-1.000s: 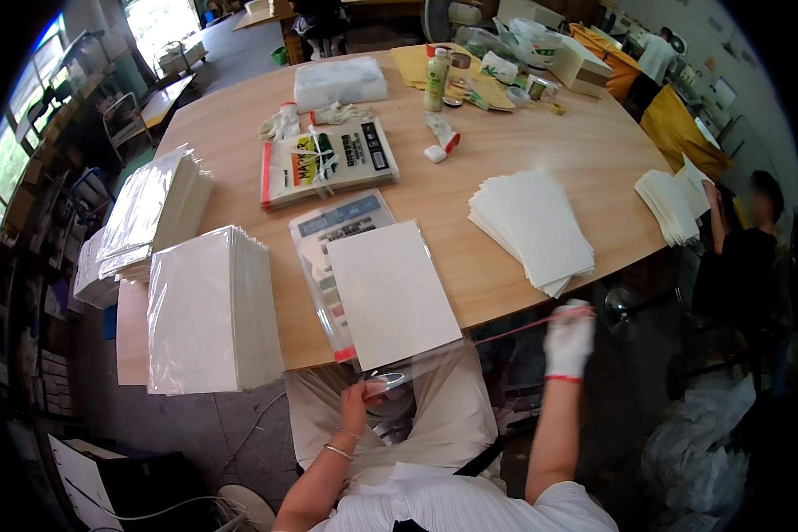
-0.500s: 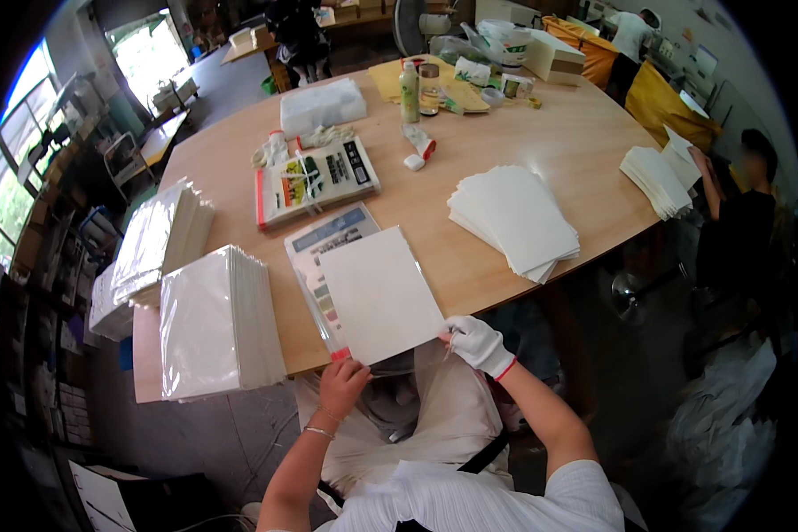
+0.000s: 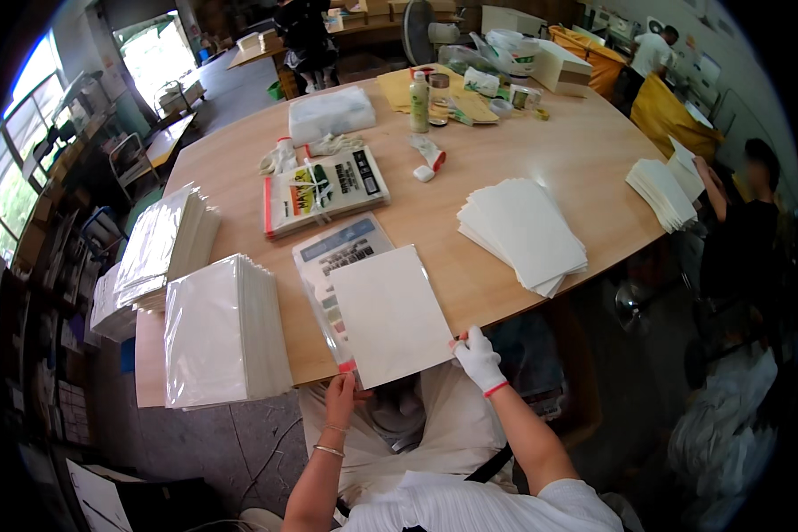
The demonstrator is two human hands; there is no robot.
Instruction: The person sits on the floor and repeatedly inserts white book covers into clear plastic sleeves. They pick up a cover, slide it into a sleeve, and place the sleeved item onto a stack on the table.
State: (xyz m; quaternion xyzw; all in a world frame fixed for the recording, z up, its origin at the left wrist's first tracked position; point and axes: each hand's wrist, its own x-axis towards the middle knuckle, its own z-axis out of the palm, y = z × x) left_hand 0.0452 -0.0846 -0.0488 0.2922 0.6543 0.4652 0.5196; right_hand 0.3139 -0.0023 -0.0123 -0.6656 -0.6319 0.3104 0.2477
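Observation:
A white rectangular sheet (image 3: pixel 392 319), stiff and flat, lies at the near table edge and juts slightly over it. Under it is a printed clear plastic bag (image 3: pixel 315 262) with a red strip at its near end. My bare left hand (image 3: pixel 340 401), bracelets on the wrist, pinches the bag's near corner by that strip. My right hand (image 3: pixel 480 358), in a white glove with a red cuff, is closed on the sheet's near right corner. A fanned stack of white sheets (image 3: pixel 528 232) lies to the right.
Stacks of plastic-wrapped sheets (image 3: pixel 217 332) stand at the left edge. Beyond lie a pile of printed bags (image 3: pixel 328 186), loose gloves (image 3: pixel 335 145) and a clear plastic bundle (image 3: pixel 332 113). Bottles (image 3: pixel 419 102) stand farther back. At right, a person (image 3: pixel 740 213) handles more sheets.
The view has shifted, so the table things sit slightly lower. My hands stay at the near corners of the sheet and bag; the right hand's fingers have turned more upward.

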